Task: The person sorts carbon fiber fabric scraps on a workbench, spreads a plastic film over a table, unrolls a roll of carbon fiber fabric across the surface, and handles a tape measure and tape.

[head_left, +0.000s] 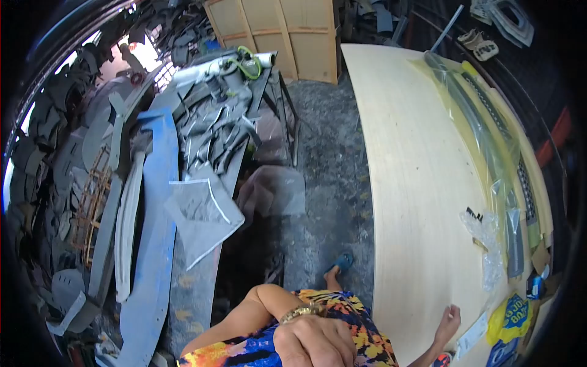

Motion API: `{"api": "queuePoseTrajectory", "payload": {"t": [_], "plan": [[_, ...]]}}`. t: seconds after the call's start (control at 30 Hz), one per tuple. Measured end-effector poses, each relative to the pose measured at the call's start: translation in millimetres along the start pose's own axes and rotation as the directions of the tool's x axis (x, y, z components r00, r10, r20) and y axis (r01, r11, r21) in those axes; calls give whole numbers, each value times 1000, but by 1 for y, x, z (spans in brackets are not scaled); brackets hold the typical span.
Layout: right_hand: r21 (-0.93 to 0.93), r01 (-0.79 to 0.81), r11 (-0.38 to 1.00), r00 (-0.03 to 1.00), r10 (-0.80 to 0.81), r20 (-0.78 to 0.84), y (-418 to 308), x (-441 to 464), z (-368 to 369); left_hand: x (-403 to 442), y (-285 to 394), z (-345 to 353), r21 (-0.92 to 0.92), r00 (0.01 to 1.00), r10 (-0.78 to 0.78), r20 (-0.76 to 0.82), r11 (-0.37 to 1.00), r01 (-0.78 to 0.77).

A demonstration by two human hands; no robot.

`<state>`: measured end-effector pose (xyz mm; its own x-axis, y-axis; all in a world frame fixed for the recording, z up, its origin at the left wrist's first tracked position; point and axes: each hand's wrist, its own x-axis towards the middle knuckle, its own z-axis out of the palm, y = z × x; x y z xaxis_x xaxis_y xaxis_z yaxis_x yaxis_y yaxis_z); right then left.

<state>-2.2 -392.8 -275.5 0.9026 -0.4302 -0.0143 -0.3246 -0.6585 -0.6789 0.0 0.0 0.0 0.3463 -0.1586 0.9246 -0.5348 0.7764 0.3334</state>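
My left hand (315,342) is close to the camera at the bottom centre, its arm bent and a gold-coloured bracelet (302,312) around the wrist. Its fingers are bent and pressed together; the fingertips are cut off by the frame edge, so anything in them is hidden. At lower right, my right hand (450,319) appears over the edge of a large pale wooden board (422,202). Its fingers are loosely bent, with nothing visible in them. A white paper (472,337) and a yellow and blue packet (510,319) lie to the right of that hand.
Grey cut pieces (220,131) cover a bench at left, one sheet (205,217) overhanging its edge. A long blue panel (153,226) lies beside it. Dark floor (330,147) runs between bench and board. Clear plastic wrap (486,248) and long wrapped strips (471,116) lie on the board.
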Motion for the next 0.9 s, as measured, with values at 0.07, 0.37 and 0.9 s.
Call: {"api": "queuePoseTrajectory", "payload": {"t": [0.07, 0.37, 0.9], "plan": [[108, 23, 994, 992, -36, 123, -55, 10, 33, -13, -2, -1, -108, 997, -73, 19, 991, 74], [386, 227, 894, 754, -412, 511, -223, 6, 173, 59, 65, -30, 419, 980, -188, 61, 896, 146], [626, 252, 737, 297, -675, 675, -287, 102, 194, 105, -15, -50, 796, 987, -157, -33, 593, 121]]}}
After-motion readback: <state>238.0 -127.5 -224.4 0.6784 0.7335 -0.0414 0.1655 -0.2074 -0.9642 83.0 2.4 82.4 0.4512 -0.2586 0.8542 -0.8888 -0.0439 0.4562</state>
